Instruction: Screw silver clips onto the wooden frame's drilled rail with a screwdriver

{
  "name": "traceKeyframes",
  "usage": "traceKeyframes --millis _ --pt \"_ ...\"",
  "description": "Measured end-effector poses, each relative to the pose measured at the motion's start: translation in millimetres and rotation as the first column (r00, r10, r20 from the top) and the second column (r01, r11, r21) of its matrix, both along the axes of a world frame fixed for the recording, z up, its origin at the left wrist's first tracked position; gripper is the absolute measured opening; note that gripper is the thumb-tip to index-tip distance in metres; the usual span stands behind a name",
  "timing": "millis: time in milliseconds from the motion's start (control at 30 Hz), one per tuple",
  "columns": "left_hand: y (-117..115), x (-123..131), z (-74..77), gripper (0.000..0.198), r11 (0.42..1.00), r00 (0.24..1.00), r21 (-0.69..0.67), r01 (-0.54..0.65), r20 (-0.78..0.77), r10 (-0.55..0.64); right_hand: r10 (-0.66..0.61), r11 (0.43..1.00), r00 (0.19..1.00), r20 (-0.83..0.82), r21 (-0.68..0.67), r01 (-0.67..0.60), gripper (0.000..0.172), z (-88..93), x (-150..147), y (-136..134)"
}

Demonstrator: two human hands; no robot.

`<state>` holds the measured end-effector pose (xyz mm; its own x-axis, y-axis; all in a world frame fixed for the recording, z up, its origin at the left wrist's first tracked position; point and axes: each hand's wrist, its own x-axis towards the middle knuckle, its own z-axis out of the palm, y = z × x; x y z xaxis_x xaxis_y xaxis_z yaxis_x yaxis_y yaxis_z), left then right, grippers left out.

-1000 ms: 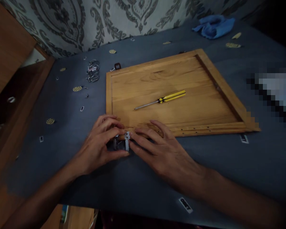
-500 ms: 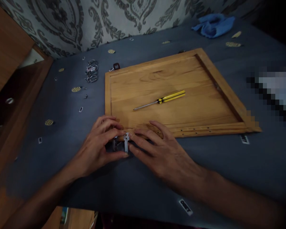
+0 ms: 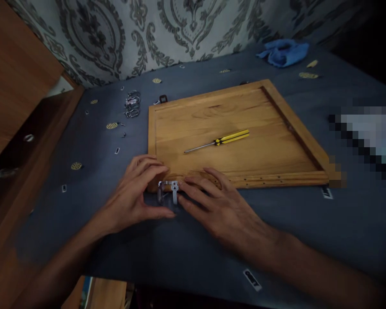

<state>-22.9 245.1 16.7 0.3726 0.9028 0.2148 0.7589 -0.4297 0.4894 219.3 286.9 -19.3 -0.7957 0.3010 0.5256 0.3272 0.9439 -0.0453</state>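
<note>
A small silver metal hinge [image 3: 174, 188] with holes in its plate sits at the near left edge of a framed wooden panel [image 3: 238, 148]. Around the hinge's left side, my left hand [image 3: 131, 199] is open, thumb and fingers spread apart. My right hand [image 3: 217, 201] lies over the near edge of the panel, its index finger and thumb at the hinge's right side, holding it in place. The undersides of these fingers are hidden. A yellow-and-black screwdriver [image 3: 232, 137] rests on the panel, with its tip pointing left.
Several more metal hinges [image 3: 132, 104] lie on the blue cloth [image 3: 99, 201] to the left, with small screws [image 3: 124, 135] nearby. A blue rag [image 3: 284, 52] is at the back right. Wooden furniture [image 3: 17, 73] stands at the left; a blurred-out object [image 3: 369, 137] is at the right.
My left fingers have opened away from the hinge, showing more of it. My right hand stays against it. The whole view has shifted slightly.
</note>
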Motion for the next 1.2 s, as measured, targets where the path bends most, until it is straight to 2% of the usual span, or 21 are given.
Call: traceKeyframes --millis 200,600,900,1200 --pt "0.1 -6.0 8.4 0.066 1.000 1.000 0.013 0.003 0.007 -0.003 0.010 1.000 1.000 0.016 0.011 -0.010 0.022 1.7 -0.4 0.8" --pt "-1.3 7.6 -4.5 0.054 0.998 0.997 0.050 0.026 -0.075 -0.022 0.016 1.000 1.000 0.004 -0.016 -0.016 0.026 2.3 -1.9 0.3" --pt "-1.8 8.7 -6.0 0.047 1.000 0.998 0.029 0.011 -0.057 -0.010 0.017 1.000 1.000 -0.005 -0.005 -0.017 0.035 2.5 -1.8 1.2" --pt "-0.1 8.2 -10.5 0.046 1.000 1.000 -0.008 0.005 -0.008 -0.005 0.013 1.000 1.000 -0.010 -0.011 -0.013 0.032 0.6 -0.7 -0.4"
